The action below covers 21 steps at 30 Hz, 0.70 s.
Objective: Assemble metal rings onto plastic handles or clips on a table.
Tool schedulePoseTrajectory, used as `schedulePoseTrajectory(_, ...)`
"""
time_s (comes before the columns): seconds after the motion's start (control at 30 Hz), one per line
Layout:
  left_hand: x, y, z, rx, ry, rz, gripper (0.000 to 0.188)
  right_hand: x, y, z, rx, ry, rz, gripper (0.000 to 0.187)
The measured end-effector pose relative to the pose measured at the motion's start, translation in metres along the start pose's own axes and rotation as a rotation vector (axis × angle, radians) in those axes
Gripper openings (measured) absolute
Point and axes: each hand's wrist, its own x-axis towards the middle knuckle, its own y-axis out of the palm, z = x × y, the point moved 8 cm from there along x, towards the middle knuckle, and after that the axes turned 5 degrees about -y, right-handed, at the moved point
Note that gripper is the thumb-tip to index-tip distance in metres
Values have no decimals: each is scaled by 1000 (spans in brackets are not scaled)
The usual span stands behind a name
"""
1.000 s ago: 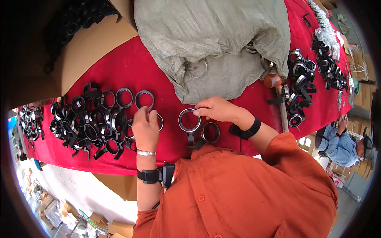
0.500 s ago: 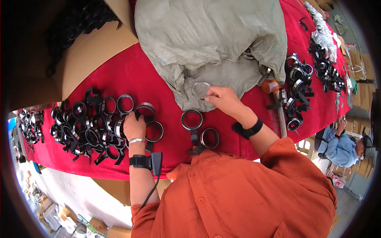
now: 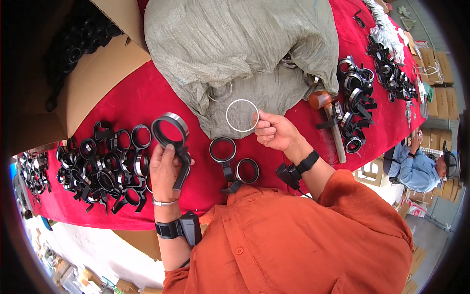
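Observation:
My left hand point(image 3: 165, 169) is closed on a black ring holder point(image 3: 182, 128) with a silver band and a black bent handle, raised above the table. My right hand point(image 3: 278, 131) pinches a thin silver ring point(image 3: 227, 116), held up in front of the grey woven sack point(image 3: 235, 44). Another loose metal ring point(image 3: 230, 91) lies on the sack's mouth. Between my hands, close to my body, two more ring holders point(image 3: 223, 150) rest on the red cloth. Beside my left hand is a heap of black ring holders point(image 3: 105, 179).
Right of the sack lies a mallet point(image 3: 320, 100) with an orange head and wooden handle. Beyond it are more piles of ring holders point(image 3: 353, 83). An open cardboard box point(image 3: 105, 73) with black parts stands at far left. A person in blue point(image 3: 416, 166) sits at far right.
My left hand has lifted a ring holder from beside the heap. My right hand has raised the thin ring off the sack and turned it upright. The view has shifted slightly.

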Motion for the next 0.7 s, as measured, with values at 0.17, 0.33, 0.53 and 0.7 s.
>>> schedulePoseTrajectory(0.17,-7,7,37,-225,-139,232,35,-8,38,-19,98,38,154,14)
schedulePoseTrajectory(0.33,-30,45,27,-535,-139,423,33,-16,77,-37,109,42,493,15)
schedulePoseTrajectory(0.53,-55,76,5,-477,-106,671,23,-17,84,-61,130,127,552,18)
schedulePoseTrajectory(0.7,-71,70,-9,-305,-30,584,21,-14,90,-61,17,53,500,19)
